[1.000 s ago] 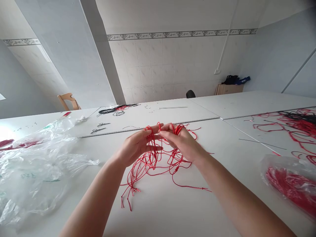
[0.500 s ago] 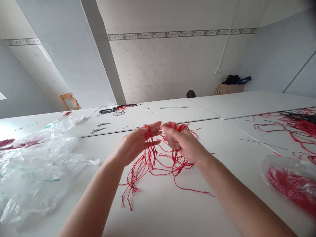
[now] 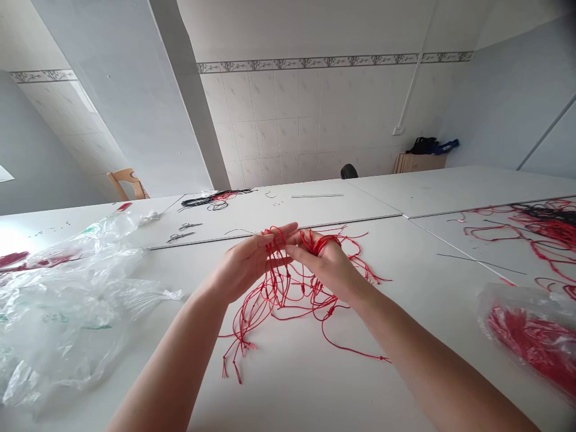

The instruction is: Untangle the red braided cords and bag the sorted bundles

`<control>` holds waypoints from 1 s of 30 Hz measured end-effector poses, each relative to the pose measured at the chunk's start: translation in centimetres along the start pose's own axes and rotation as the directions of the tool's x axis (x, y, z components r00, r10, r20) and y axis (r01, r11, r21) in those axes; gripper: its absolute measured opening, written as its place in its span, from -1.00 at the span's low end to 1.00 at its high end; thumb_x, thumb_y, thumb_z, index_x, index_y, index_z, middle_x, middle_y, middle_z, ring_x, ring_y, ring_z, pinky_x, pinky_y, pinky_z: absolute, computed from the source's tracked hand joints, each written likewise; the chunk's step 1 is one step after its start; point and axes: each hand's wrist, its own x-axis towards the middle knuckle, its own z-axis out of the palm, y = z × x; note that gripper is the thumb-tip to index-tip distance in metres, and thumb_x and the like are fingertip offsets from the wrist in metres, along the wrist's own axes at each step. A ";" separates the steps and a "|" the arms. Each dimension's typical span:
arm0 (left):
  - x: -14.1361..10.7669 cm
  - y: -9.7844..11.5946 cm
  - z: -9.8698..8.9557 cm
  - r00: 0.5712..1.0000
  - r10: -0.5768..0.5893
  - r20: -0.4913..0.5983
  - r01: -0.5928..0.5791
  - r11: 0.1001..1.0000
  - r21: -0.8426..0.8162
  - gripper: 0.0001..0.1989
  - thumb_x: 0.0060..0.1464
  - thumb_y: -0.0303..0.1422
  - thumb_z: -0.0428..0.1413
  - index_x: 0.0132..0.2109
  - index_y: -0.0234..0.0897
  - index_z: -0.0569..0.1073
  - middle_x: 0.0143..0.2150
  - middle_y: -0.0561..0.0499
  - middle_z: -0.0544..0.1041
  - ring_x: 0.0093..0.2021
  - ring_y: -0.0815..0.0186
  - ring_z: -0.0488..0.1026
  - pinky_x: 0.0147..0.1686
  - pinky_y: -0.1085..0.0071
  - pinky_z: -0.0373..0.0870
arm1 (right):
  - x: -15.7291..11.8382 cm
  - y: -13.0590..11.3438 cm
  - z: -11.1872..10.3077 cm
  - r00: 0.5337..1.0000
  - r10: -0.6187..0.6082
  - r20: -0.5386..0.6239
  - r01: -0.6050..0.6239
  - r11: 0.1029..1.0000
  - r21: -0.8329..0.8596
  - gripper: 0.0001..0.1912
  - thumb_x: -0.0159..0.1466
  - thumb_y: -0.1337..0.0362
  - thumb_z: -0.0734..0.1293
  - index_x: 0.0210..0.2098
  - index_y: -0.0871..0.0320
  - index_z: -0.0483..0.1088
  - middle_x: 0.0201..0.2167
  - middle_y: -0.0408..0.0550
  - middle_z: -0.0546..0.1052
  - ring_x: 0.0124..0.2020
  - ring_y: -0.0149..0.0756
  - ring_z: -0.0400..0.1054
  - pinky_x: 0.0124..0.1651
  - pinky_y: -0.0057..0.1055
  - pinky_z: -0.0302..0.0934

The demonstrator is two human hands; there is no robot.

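Note:
Several thin red knotted cords (image 3: 252, 309) hang from both hands, their loose ends lying on the white table (image 3: 288, 390). My left hand (image 3: 245, 267) has cords looped over its fingers, with the thumb pressed on them. Beside it, my right hand (image 3: 326, 261) holds a bundle of red cords looped round its fingers. Its thumb and fingertips meet the cords at the left hand's fingers. The exact grip of the right fingertips is partly hidden.
Clear plastic bags (image 3: 67, 324) cover the left side. Scissors (image 3: 182, 234) and black cords (image 3: 202, 200) lie farther back. On the right are a bag of red cords (image 3: 531, 342) and loose red and black cords (image 3: 549, 234). A thin strip (image 3: 317, 195) rests at the back.
My right hand has moved slightly left and its fingertips now reach the cords at my left hand. The cords hanging below the right hand have shifted.

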 end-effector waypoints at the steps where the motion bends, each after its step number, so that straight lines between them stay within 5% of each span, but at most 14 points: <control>1: 0.0 0.0 -0.1 1.000 0.012 0.008 -0.012 1.000 0.005 -0.59 0.33 -0.24 -0.02 0.16 -0.17 0.59 0.34 -0.07 0.43 0.40 -0.06 0.18 0.25 0.02 0.27 | 0.1 -0.1 -0.1 1.000 0.013 0.001 -0.013 0.999 0.039 -0.82 0.32 0.14 0.40 -0.36 0.07 0.42 -0.50 -0.23 0.28 -0.44 -0.39 0.09 -0.34 -0.37 0.04; 4: -0.1 0.2 -0.3 0.999 0.023 0.023 -0.023 1.000 0.012 -0.57 0.37 -0.25 -0.08 0.21 -0.17 0.56 0.36 -0.09 0.41 0.40 -0.04 0.18 0.22 0.05 0.31 | 0.6 -0.6 -0.9 0.998 0.057 -0.016 -0.050 0.959 0.278 -0.72 0.30 0.19 0.38 -0.49 0.11 0.30 -0.57 -0.25 0.11 -0.54 -0.42 -0.12 -0.49 -0.39 -0.19; 6: -0.1 0.4 -0.4 1.000 0.011 0.015 -0.011 1.000 0.008 -0.55 0.37 -0.25 -0.08 0.26 -0.19 0.52 0.34 -0.13 0.42 0.38 -0.03 0.22 0.21 0.05 0.33 | 0.9 -1.1 -1.8 0.994 0.059 -0.092 -0.008 0.879 0.476 -0.77 0.23 0.24 0.40 -0.48 0.13 0.30 -0.52 -0.21 0.20 -0.53 -0.44 -0.07 -0.54 -0.42 -0.23; 11: -0.1 0.8 -0.2 0.999 0.009 -0.036 -0.010 0.999 -0.032 -0.56 0.33 -0.26 -0.03 0.23 -0.23 0.54 0.31 -0.16 0.46 0.31 -0.04 0.30 0.12 0.06 0.43 | 1.2 -2.2 -4.1 0.946 0.101 -0.309 0.167 0.665 0.728 -0.87 0.09 0.29 0.37 -0.43 0.16 0.32 -0.45 -0.19 0.31 -0.47 -0.47 0.18 -0.55 -0.52 0.02; 16: -0.2 1.1 0.1 0.996 0.012 -0.090 -0.019 0.996 -0.086 -0.57 0.33 -0.31 -0.03 0.21 -0.30 0.55 0.24 -0.22 0.52 -0.08 0.13 0.58 0.06 0.10 0.50 | 1.1 -2.5 -5.1 0.957 0.144 -0.251 0.141 0.526 0.839 -0.89 0.16 0.32 0.34 -0.41 0.15 0.29 -0.59 -0.32 0.11 -0.59 -0.53 0.03 -0.50 -0.52 0.15; 22: -0.6 2.7 0.0 0.968 0.051 -0.246 -0.102 0.975 -0.200 -0.62 0.33 -0.44 -0.08 0.01 -0.38 0.62 -0.12 -0.15 0.67 -0.61 0.48 0.34 -0.40 0.42 0.55 | 1.5 -2.4 -7.0 0.962 0.172 -0.211 0.079 0.566 0.820 -0.91 0.19 0.41 0.34 -0.38 0.16 0.31 -0.65 -0.39 0.01 -0.69 -0.58 -0.15 -0.65 -0.58 -0.07; 26: -1.3 4.6 -0.8 0.902 0.104 -0.420 -0.229 0.939 -0.257 -0.58 0.34 -0.49 -0.17 -0.07 -0.40 0.61 -0.39 -0.03 0.62 -0.72 0.53 0.19 -0.59 0.54 0.44 | 1.7 -2.5 -9.2 0.933 0.163 -0.320 0.158 0.614 0.773 -0.88 0.19 0.45 0.33 -0.39 0.14 0.30 -0.68 -0.40 0.02 -0.71 -0.57 -0.13 -0.67 -0.59 -0.05; 30: -2.0 5.7 -1.9 0.869 0.134 -0.477 -0.309 0.899 -0.310 -0.61 0.32 -0.50 -0.13 -0.04 -0.30 0.60 -0.43 0.03 0.60 -0.76 0.54 0.16 -0.61 0.58 0.42 | 1.5 -2.5 -11.5 0.885 0.147 -0.442 0.277 0.597 0.753 -0.86 0.20 0.49 0.29 -0.39 0.14 0.30 -0.69 -0.39 0.06 -0.73 -0.60 -0.09 -0.66 -0.60 -0.02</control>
